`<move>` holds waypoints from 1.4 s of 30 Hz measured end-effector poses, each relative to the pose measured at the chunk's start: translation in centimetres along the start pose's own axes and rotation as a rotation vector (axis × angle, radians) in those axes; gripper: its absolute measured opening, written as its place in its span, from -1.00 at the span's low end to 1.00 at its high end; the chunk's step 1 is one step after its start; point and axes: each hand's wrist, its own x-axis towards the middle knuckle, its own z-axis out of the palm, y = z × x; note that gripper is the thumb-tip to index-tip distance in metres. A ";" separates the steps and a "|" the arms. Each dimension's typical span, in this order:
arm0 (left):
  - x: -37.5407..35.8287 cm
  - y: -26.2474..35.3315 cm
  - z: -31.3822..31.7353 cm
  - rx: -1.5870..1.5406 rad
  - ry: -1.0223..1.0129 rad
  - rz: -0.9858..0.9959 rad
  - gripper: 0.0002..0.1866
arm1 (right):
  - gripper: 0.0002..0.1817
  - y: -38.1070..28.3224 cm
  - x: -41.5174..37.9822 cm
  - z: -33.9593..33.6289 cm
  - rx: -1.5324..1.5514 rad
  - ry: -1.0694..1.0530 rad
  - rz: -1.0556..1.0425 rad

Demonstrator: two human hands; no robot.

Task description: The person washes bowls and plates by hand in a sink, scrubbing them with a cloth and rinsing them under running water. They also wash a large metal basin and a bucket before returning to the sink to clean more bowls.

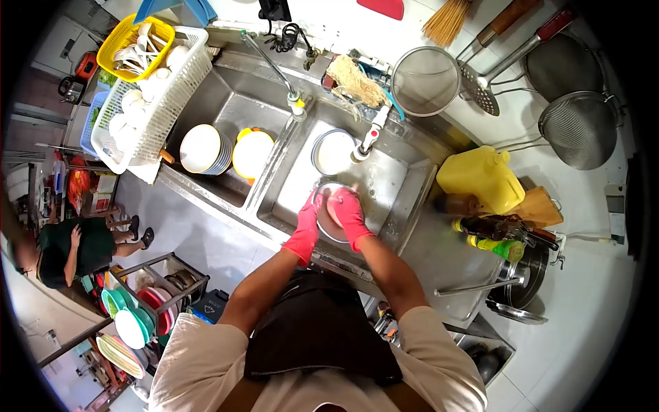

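Bowl (329, 223) sits partly hidden behind pink gloves (300, 243); the left hand (309, 218) grips its rim, the right hand (347, 211) touches it, finger closure unclear.

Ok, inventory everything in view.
sink: one, grey, centre
taps: two, grey and white, at sink
held dish: one, pale, right basin
blue-rimmed dish: one, white, right basin
plate stack: one, white top, left basin
yellow-edged dishes: count unclear, white, left basin
white basket: one, white, upper left
yellow basket: one, yellow, upper left
spoons: several, white, in yellow basket
strainers: three, grey, upper right
brush: one, tan, top
jug: one, yellow, right of sink
tubs: several, mixed colours, lower left
other person: one, dark top, far left
left hand: one, pink glove, on dish
right hand: one, pink glove, on dish
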 end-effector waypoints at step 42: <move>-0.4 9.3 1.6 0.290 -0.575 -0.370 -0.46 | -0.50 1.9 -0.8 -8.7 1.063 -0.493 0.022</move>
